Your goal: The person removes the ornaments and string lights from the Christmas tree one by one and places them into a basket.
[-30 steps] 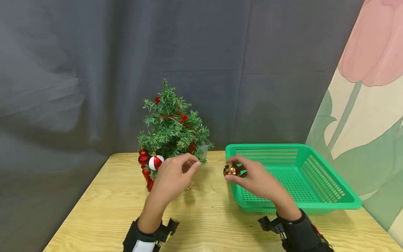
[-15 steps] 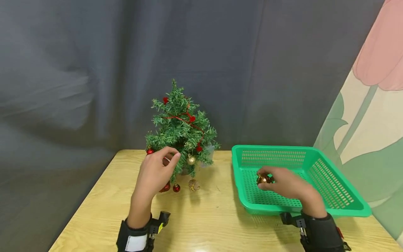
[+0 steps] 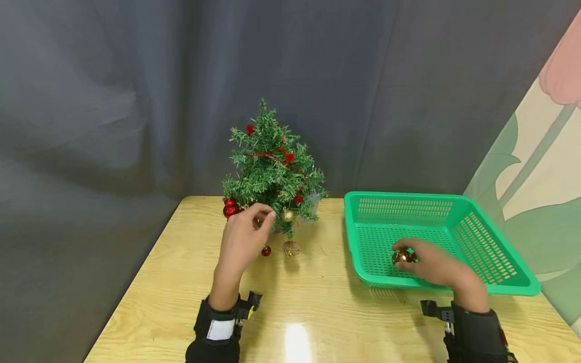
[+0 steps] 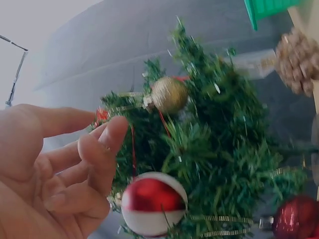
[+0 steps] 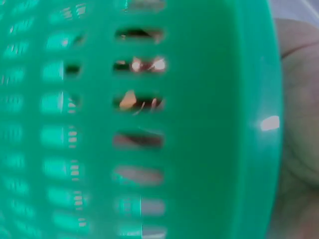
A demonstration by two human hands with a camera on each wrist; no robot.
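Note:
My right hand (image 3: 431,259) is inside the green plastic basket (image 3: 442,287), low over its floor. Between its thumb and fingers it holds a shiny bronze-gold bauble (image 3: 401,256); the basket's wall hides most of that hand in the right wrist view. My left hand (image 3: 245,234) hovers in front of a small artificial Christmas tree (image 3: 272,176), its fingers loosely bent around nothing. Close to its fingertips in the left wrist view are a gold glitter ball (image 4: 169,94) and a red-and-white bauble (image 4: 154,203), both on the tree. Whether the fingers touch any twig is unclear.
A red ridged ornament (image 3: 230,207) hangs at the tree's left. Below the branches are a small red bauble (image 3: 266,250) and a pinecone (image 3: 291,248). A red garland (image 3: 272,156) crosses the tree. Behind the wooden table (image 3: 317,312) hangs a dark curtain (image 3: 317,75).
My right hand has carried the bronze-gold bauble rightward from the basket's left rim and down inside it. My left hand has drawn away from the tree's lower front, uncovering the gold ball. The view has shifted.

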